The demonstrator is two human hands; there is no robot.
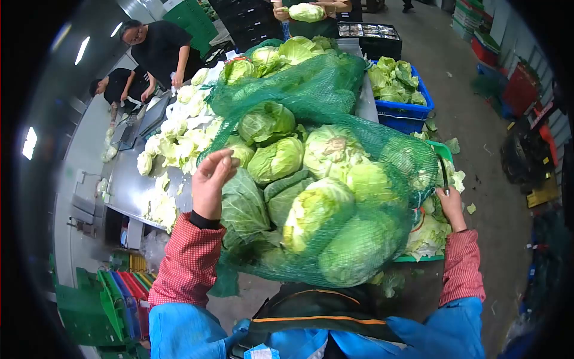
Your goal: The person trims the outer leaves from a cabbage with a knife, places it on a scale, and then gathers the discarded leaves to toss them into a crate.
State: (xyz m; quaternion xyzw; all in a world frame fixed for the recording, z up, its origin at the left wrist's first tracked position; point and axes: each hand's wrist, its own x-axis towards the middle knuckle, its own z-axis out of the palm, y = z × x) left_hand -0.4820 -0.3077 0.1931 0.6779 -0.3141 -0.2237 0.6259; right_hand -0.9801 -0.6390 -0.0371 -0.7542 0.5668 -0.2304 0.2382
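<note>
A green mesh bag full of cabbages lies open in front of me on the table, its mouth toward the left. My left hand is raised at the bag's left edge, above a dark green cabbage, with its fingers curled together; what they hold, if anything, is too small to name. On the right, my right hand is closed round a dark curved tool, beside the bag and over a green crate with cabbage leaves. A leafy pale cabbage lies near the bag's middle.
Pale trimmed cabbages lie on the metal table at left. Beyond is another mesh bag. A blue crate of leaves stands at back right. Two people work at left; another person across the table holds a cabbage.
</note>
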